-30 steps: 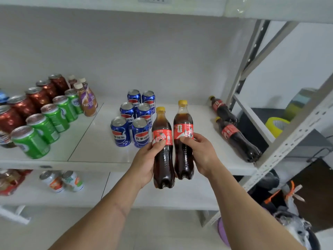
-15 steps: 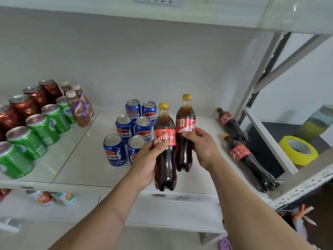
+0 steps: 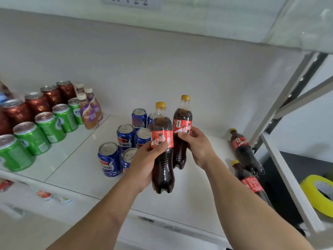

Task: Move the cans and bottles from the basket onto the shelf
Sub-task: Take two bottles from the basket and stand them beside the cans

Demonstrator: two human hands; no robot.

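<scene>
Each grip is wrapped round a cola at its red label: the left hand (image 3: 144,163) holds the near bottle (image 3: 163,152), the right hand (image 3: 197,147) the far bottle (image 3: 182,134). Both are kept upright above the shelf (image 3: 75,165) (probably to be stood down) beside the blue cans (image 3: 124,141); two more bottles (image 3: 245,152) lie flat at the right.

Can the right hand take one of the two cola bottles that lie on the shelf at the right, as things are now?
Probably not yet: the right hand already grips a cola bottle, though nothing blocks the way to the lying bottles.
</scene>
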